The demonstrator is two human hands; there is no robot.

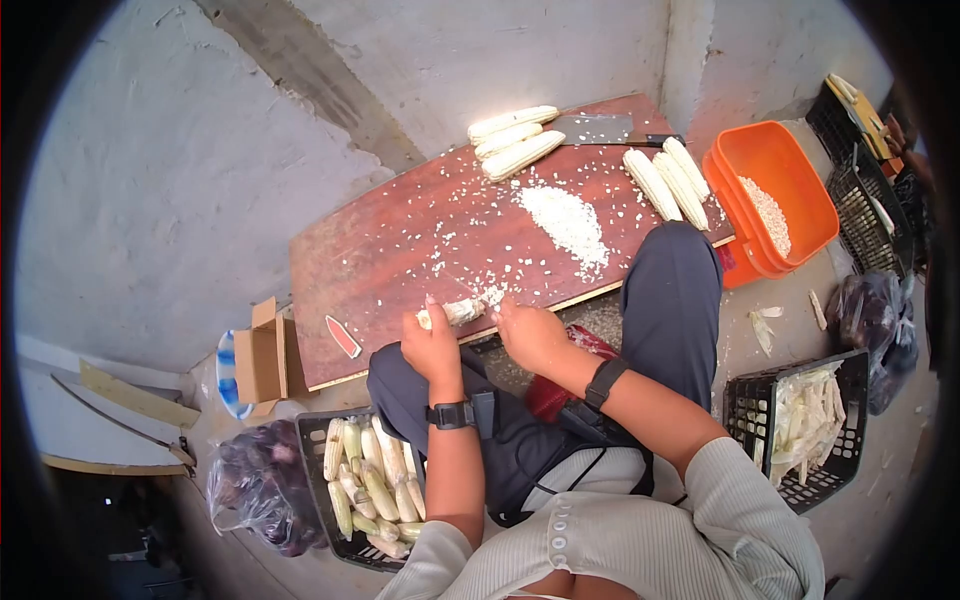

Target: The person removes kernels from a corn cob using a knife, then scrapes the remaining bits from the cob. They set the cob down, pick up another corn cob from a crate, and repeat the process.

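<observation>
My left hand [431,340] is wrapped round a pale corn cob [460,311] above the front edge of the reddish-brown board [385,240]. At the cob's right end, my right hand [523,330] has its fingers pressed together beside white bits; whatever they hold is too small to make out. A heap of white kernels [565,225] lies on the board, with loose kernels scattered around it. Several whole cobs [520,152] lie at the back, beside a cleaver [600,130]. More cobs [668,182] rest at the right end.
An orange bucket [740,200] holding kernels stands right of the board. Black crates hold cobs [370,485] at lower left and husks [805,420] at lower right. A cardboard box [262,360] and a plastic bag [262,485] are at left. Another person's hand [897,135] shows far right.
</observation>
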